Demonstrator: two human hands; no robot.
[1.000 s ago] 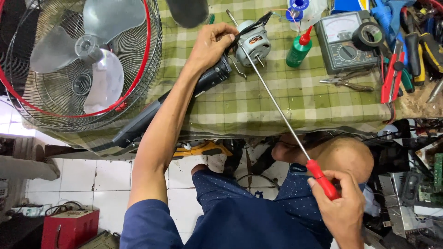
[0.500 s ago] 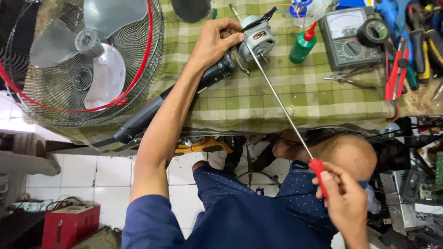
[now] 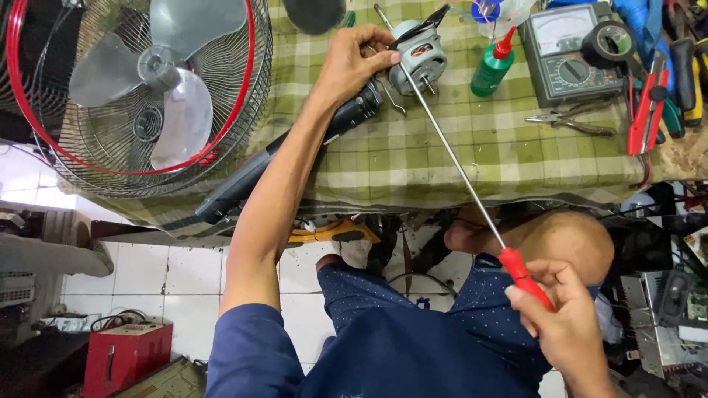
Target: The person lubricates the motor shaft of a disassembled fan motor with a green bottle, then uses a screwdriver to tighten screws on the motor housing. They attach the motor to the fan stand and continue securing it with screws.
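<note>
My left hand (image 3: 355, 60) reaches across the green checked tablecloth (image 3: 413, 155) and grips a small grey fan motor (image 3: 417, 62) near the table's far edge. My right hand (image 3: 566, 324), close to my lap, is closed on the red handle of a very long screwdriver (image 3: 472, 188). Its thin steel shaft runs diagonally up to the motor, with the tip touching the motor's left side by my left fingers. A black fan stem (image 3: 295, 151) lies under my left forearm.
A wire fan guard with grey blades and a red rim (image 3: 140, 88) rests at the left. A green squeeze bottle (image 3: 492, 66), an analog multimeter (image 3: 571, 55), pliers (image 3: 571, 121) and red-handled tools (image 3: 649, 110) lie right of the motor. A red box (image 3: 125, 354) stands on the tiled floor.
The view has shifted slightly. My right hand has slid a little along the handle and the screwdriver tip stays at the motor; my left hand keeps its hold.
</note>
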